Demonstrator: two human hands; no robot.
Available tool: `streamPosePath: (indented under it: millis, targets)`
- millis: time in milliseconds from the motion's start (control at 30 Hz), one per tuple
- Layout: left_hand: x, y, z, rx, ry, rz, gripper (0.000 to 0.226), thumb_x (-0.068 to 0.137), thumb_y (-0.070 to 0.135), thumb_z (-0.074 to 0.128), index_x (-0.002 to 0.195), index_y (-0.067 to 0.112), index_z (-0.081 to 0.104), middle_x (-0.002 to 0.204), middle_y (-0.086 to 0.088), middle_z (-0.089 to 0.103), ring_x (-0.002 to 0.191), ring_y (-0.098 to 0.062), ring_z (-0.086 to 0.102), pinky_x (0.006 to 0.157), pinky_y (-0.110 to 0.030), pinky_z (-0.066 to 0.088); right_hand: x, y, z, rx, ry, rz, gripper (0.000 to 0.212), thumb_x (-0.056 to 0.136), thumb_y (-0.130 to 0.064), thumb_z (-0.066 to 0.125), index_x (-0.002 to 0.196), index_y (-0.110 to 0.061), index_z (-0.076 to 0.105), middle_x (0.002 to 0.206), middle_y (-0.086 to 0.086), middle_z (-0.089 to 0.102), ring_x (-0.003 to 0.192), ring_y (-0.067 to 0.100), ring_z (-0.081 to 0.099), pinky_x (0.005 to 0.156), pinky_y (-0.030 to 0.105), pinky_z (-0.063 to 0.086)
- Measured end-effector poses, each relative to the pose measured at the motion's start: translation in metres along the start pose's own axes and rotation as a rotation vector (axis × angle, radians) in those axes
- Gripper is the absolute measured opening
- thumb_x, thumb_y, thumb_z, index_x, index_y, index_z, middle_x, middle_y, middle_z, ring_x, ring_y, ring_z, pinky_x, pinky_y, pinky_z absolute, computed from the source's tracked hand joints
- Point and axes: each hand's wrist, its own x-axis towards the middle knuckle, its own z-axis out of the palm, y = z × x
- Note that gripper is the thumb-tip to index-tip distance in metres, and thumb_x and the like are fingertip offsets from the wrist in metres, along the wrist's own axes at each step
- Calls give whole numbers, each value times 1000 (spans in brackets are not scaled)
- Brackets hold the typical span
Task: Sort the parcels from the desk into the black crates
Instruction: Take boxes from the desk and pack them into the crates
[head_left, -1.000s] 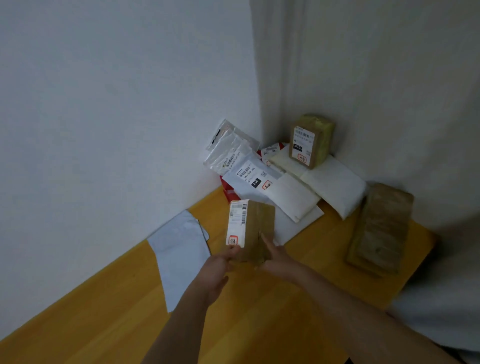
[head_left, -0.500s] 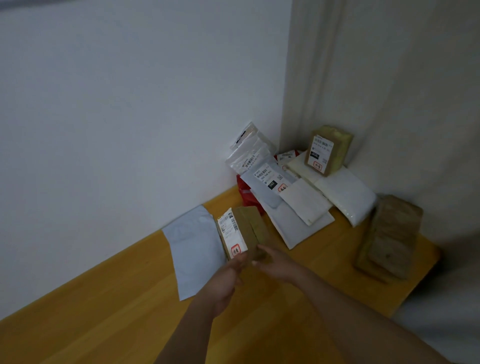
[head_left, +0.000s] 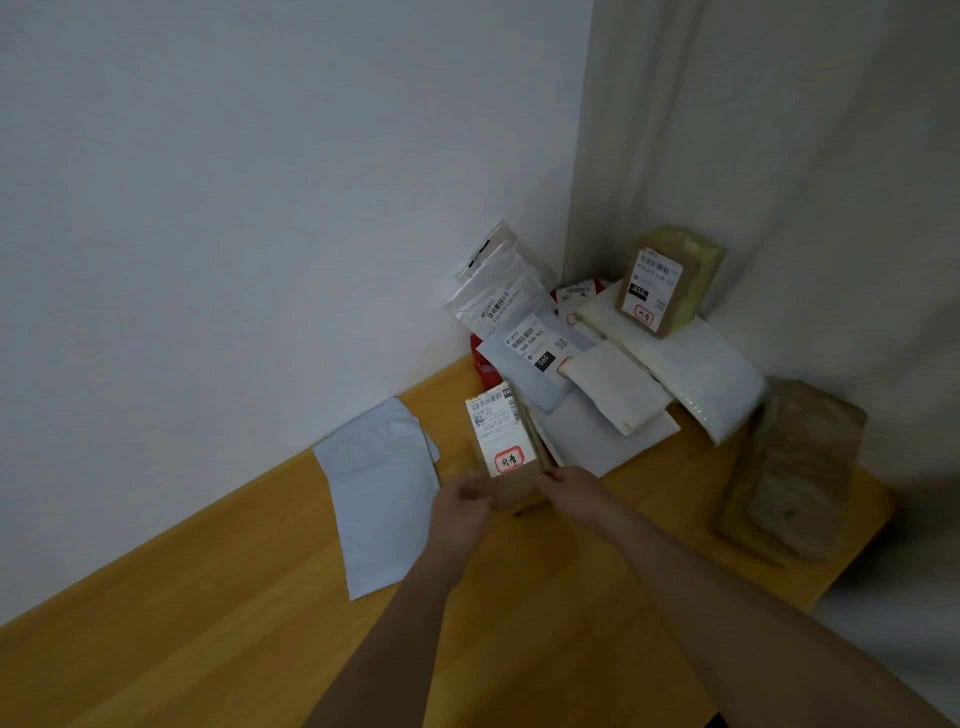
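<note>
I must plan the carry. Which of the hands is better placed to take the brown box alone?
Probably the left hand: it grips the brown box near its labelled face; the right hand only touches the edge.

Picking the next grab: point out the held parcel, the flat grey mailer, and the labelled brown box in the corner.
held parcel (head_left: 500, 441), head view, its white label.
flat grey mailer (head_left: 382, 499), head view, its middle.
labelled brown box (head_left: 652, 286), head view, its label face.

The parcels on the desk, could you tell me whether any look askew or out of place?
The corner pile is a loose heap of overlapping mailers lying at different angles, with a brown box tilted on top. A grey mailer lies apart. Both hands hold a small box.
</note>
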Motion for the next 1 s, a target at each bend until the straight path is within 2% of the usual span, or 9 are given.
streamPosePath:
  millis: [133, 200, 267, 367, 467, 600, 767, 900, 1000]
  targets:
    - [12, -4, 4, -34, -56, -87, 56, 97, 26, 60, 147, 15, 40, 144, -6, 49, 127, -23, 49, 98, -33, 44, 11, 14, -5, 57, 52, 30, 31, 106, -29, 37, 104, -9, 60, 81, 3, 55, 64, 11, 47, 54, 24, 34]
    - [13, -2, 8, -75, -124, -112, 58, 99, 28, 57, 151, 17, 34, 149, -4, 44, 136, -26, 43, 107, -40, 39, 16, 19, -7, 94, 54, 5, 31, 106, -29, 37, 123, -14, 59, 99, 3, 61, 75, 11, 53, 60, 23, 40]
    - [14, -1, 13, -99, -165, -133, 56, 100, 28, 54, 151, 21, 33, 149, 0, 44, 138, -24, 40, 111, -43, 35, 20, 19, -9, 122, 28, -21, 41, 106, -26, 37, 146, -20, 44, 127, 3, 57, 94, 12, 53, 73, 22, 45]
    - [12, 4, 22, -141, -226, -136, 50, 102, 28, 50, 150, 27, 35, 142, 5, 47, 130, -18, 43, 104, -40, 37, 25, 13, -10, 190, -17, -29, 48, 105, -17, 35, 152, -25, 35, 143, 2, 50, 109, 13, 51, 85, 25, 44]
    - [8, 6, 23, -167, -227, -157, 47, 103, 29, 49, 148, 30, 37, 138, 6, 47, 120, -13, 42, 94, -37, 38, 27, 9, -9, 231, -28, -6, 52, 100, -9, 38, 150, -23, 38, 142, 3, 53, 112, 14, 52, 90, 26, 47]
    - [-3, 4, 6, -183, -166, -134, 47, 102, 31, 49, 148, 30, 38, 137, 5, 47, 128, -19, 42, 95, -38, 39, 17, 2, -3, 209, -72, -30, 51, 98, -6, 45, 146, -22, 42, 139, 2, 54, 101, 11, 58, 77, 23, 51]
    - [-25, 4, -33, -217, -24, -54, 25, 103, 29, 49, 127, 29, 53, 125, 6, 56, 110, -14, 53, 85, -35, 47, -5, -28, 18, 243, -58, -120, 37, 100, -30, 54, 136, -25, 46, 134, -2, 54, 117, 18, 55, 88, 31, 49]
    - [-47, -3, -74, -292, 100, -3, 17, 101, 31, 51, 116, 23, 56, 127, -2, 59, 110, -20, 58, 96, -43, 49, -29, -63, 42, 280, -79, -256, 27, 98, -37, 58, 120, -24, 48, 131, -5, 54, 114, 14, 54, 82, 27, 47]
    - [-72, -5, -103, -368, 139, 51, 20, 100, 34, 54, 117, 25, 53, 127, -3, 57, 116, -21, 54, 98, -44, 44, -51, -88, 61, 301, -127, -357, 23, 98, -35, 58, 114, -25, 46, 132, -5, 55, 116, 14, 55, 91, 34, 50]
